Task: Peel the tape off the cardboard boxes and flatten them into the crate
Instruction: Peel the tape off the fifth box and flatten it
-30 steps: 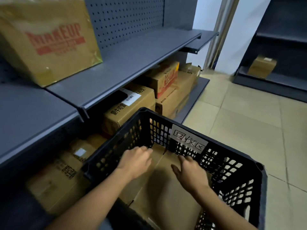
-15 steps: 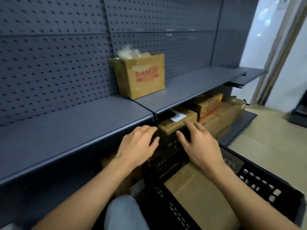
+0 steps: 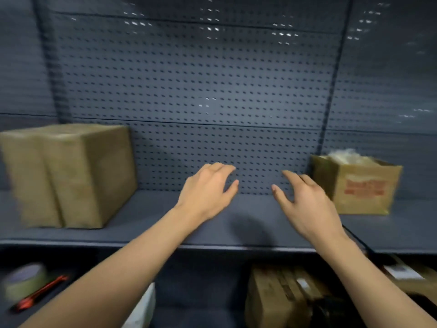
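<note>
A closed plain cardboard box (image 3: 68,176) stands on the grey shelf (image 3: 236,223) at the left. An open cardboard box with red print (image 3: 361,188) and crumpled plastic in its top stands at the right of the same shelf. My left hand (image 3: 208,192) and my right hand (image 3: 305,204) hover side by side above the bare middle of the shelf, fingers relaxed, holding nothing. Neither hand touches a box. The crate is out of view.
A perforated grey back panel (image 3: 201,79) rises behind the shelf. Below the shelf edge lie a tape roll (image 3: 23,280) and a red tool (image 3: 40,292) at the left, and more cardboard boxes (image 3: 279,297) on the lower level at the right.
My view has swung up and left from the crate to the upper shelf. Both hands have left the flattened cardboard in the crate and risen, empty, over the shelf.
</note>
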Motion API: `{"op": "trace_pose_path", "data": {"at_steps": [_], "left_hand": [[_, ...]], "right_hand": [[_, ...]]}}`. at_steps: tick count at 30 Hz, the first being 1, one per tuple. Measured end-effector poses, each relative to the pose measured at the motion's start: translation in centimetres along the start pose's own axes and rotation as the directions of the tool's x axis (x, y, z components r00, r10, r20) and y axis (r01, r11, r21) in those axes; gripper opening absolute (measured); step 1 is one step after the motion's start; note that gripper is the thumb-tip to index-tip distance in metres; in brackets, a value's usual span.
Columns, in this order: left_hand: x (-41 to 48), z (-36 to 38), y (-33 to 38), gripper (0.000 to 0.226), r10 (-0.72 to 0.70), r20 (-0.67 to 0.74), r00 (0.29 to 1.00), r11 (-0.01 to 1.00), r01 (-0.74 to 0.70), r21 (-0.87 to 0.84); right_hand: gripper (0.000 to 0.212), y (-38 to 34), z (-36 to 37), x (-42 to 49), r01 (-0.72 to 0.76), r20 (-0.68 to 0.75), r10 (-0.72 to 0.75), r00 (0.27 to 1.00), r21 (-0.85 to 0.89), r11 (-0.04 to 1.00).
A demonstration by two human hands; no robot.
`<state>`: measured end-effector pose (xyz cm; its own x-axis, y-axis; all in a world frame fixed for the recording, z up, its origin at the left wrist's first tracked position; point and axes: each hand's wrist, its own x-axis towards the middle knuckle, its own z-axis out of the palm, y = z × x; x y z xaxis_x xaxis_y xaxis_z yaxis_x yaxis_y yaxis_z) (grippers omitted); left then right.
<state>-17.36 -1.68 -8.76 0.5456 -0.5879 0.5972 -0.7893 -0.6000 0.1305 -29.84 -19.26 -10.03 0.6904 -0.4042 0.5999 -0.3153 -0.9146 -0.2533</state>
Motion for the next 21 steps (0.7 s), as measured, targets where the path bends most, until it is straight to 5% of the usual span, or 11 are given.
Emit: {"op": "trace_pose_path", "data": {"at_steps": [15, 21], "left_hand": [[-4.9, -10.4, -18.5, 0.050, -0.370, -0.258, 0.893, 0.920, 0.391, 0.031], [-7.3, -11.8, -24.6, 0.059, -0.518, -0.309, 0.798, 0.854, 0.504, -0.130]], "right_hand": [[0.063, -19.3, 5.4, 8.4, 0.234, 0.162, -0.295, 0.942, 0.312, 0.921], [0.067, -26.0, 9.3, 10.1, 0.247, 0.216, -0.396, 0.892, 0.501, 0.829]]}}
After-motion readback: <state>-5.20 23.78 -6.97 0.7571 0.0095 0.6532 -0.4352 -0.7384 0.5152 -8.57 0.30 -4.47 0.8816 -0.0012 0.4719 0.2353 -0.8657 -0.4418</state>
